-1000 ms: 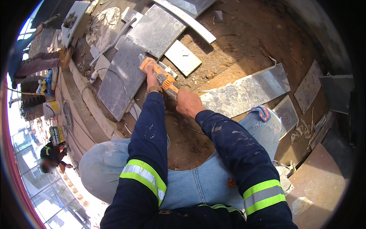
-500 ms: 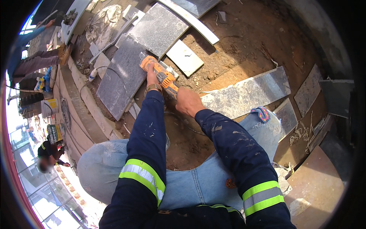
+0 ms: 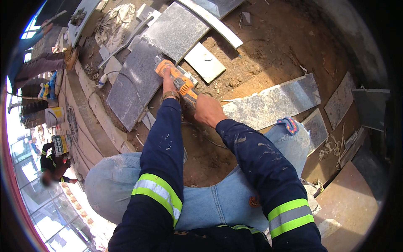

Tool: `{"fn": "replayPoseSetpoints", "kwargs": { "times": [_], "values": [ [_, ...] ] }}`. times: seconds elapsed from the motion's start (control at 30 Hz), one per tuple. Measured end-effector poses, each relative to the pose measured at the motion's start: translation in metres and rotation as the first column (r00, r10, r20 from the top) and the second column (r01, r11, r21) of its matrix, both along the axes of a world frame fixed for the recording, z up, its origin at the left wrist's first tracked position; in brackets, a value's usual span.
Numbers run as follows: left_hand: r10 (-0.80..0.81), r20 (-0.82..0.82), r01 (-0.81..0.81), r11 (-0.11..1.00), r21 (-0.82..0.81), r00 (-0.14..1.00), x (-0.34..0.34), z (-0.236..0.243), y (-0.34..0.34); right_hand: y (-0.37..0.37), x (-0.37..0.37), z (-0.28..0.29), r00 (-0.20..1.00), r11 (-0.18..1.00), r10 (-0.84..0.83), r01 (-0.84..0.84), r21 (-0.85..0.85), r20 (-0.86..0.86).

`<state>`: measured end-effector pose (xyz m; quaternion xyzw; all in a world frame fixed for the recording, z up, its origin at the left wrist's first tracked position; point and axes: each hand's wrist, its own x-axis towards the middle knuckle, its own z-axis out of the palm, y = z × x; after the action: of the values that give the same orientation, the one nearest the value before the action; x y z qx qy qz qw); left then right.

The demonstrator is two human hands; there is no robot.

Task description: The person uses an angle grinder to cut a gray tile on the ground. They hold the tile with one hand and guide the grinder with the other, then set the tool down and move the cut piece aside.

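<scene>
Navy sleeves stretch forward, angling inward: your left hand curls round the orange power tool near its front, your right hand wraps its rear.

Sunlight and shadow split the brown earth floor; 1 grey wall stands upper right, bright gridded windows lower left.

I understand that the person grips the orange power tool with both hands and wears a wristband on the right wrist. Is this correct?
Not entirely: the head view shows the wristband on the left wrist, not the right. The left hand and right hand do both grip the orange power tool.
</scene>
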<state>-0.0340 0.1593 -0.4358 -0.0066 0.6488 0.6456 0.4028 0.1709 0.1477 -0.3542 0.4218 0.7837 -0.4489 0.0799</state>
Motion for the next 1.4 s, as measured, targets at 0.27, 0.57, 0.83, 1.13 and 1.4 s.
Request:
{"fn": "replayPoseSetpoints", "kwargs": {
  "times": [0.27,0.57,0.83,1.13,1.4],
  "values": [
    [-0.025,0.087,0.017,0.996,0.092,0.996,0.017,0.003,-0.007,-0.011,0.016,-0.006,0.998,0.998,-0.035,0.038,0.051,-0.061],
    [-0.038,0.104,0.030,0.997,0.078,0.994,0.016,-0.010,-0.011,-0.015,0.026,-0.008,0.999,0.997,-0.023,0.024,0.068,-0.025],
    [-0.069,0.079,0.063,0.995,0.074,0.994,0.010,-0.025,-0.012,-0.016,0.030,-0.008,0.999,0.997,-0.029,0.030,0.064,-0.026],
    [-0.065,0.062,0.061,0.996,0.062,0.996,0.003,-0.023,-0.016,-0.015,0.028,0.003,0.998,1.000,-0.019,0.018,-0.017,-0.058],
    [-0.051,0.078,0.045,0.997,0.070,0.996,0.011,-0.021,-0.016,-0.020,0.031,-0.008,0.998,0.997,-0.028,0.031,0.070,-0.053]
  ]
}}
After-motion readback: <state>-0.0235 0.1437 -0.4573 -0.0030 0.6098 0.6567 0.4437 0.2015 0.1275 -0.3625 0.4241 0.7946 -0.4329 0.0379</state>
